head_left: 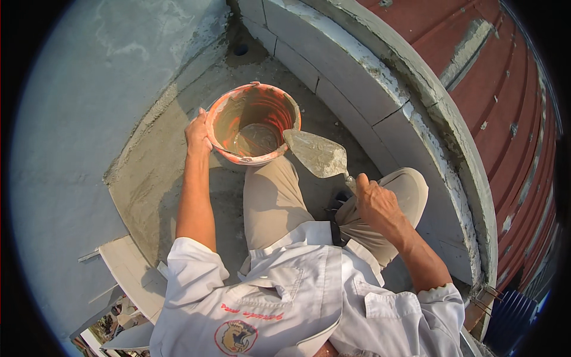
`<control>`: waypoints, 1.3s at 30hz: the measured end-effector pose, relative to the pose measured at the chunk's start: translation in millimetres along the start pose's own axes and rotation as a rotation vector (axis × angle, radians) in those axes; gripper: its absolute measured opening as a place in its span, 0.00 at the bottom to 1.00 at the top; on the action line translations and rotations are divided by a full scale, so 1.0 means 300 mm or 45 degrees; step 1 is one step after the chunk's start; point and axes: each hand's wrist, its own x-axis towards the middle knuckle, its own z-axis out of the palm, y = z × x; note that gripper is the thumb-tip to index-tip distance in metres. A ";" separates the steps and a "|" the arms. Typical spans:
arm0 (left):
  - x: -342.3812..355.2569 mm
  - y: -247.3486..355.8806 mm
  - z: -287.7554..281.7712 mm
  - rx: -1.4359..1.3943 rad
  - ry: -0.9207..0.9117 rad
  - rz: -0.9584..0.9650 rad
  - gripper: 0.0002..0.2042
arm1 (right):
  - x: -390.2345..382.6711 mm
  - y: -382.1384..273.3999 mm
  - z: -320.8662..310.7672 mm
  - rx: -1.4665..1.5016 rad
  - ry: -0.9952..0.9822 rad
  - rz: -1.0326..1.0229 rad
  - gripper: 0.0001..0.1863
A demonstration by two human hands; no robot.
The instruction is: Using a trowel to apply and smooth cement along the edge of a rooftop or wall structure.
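Note:
My left hand grips the rim of an orange bucket on its left side. The bucket is tilted so its inside faces me, smeared with grey mortar and with a little mortar at the bottom. In my right hand is the handle of a pointing trowel. Its blade is coated with grey mortar, and its tip reaches the bucket's right rim. The fingers of my left hand are partly hidden behind the rim.
To the right runs a low wall of pale blocks with a rough mortared top. Beyond it slopes a red ribbed metal roof. A grey plastered wall stands at left. A round drain hole lies in the far corner of the cement floor.

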 end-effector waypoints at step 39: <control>-0.211 0.115 0.448 0.246 -0.241 0.529 0.17 | -0.015 0.156 -0.472 0.736 0.328 0.123 0.16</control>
